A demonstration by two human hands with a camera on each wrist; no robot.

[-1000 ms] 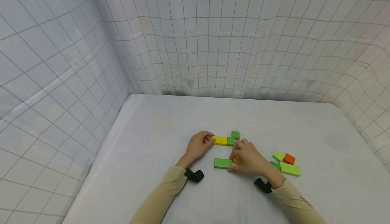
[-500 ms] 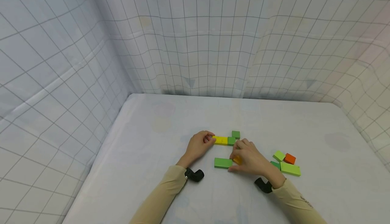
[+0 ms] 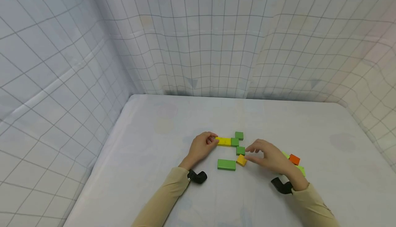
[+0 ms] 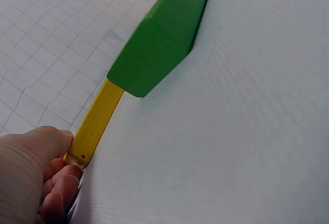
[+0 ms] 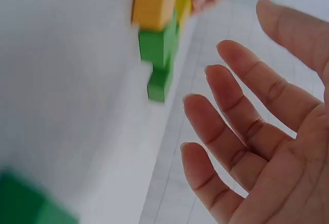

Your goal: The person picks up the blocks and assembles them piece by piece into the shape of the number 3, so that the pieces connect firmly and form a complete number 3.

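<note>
Left hand (image 3: 200, 149): thumb and curled fingers pinching one end of the yellow block (image 3: 224, 142).
Yellow block: flat on the surface (image 3: 167, 189), about midway between left and right edges, well short of the far edge; other end against a green block (image 3: 234, 142).
Right hand (image 3: 270, 156): wide, fingers relaxed and thumb apart, above the surface; orange block (image 3: 241, 160) nearest its thumb, with a gap between in the right wrist view.
Orange block: set askew, just beside the long green block (image 3: 226, 165), which lies nearer the left edge.
Small red-orange block (image 3: 294, 159): toward the right edge, beyond the right hand; light green block (image 3: 301, 170) near it, partly hidden.
</note>
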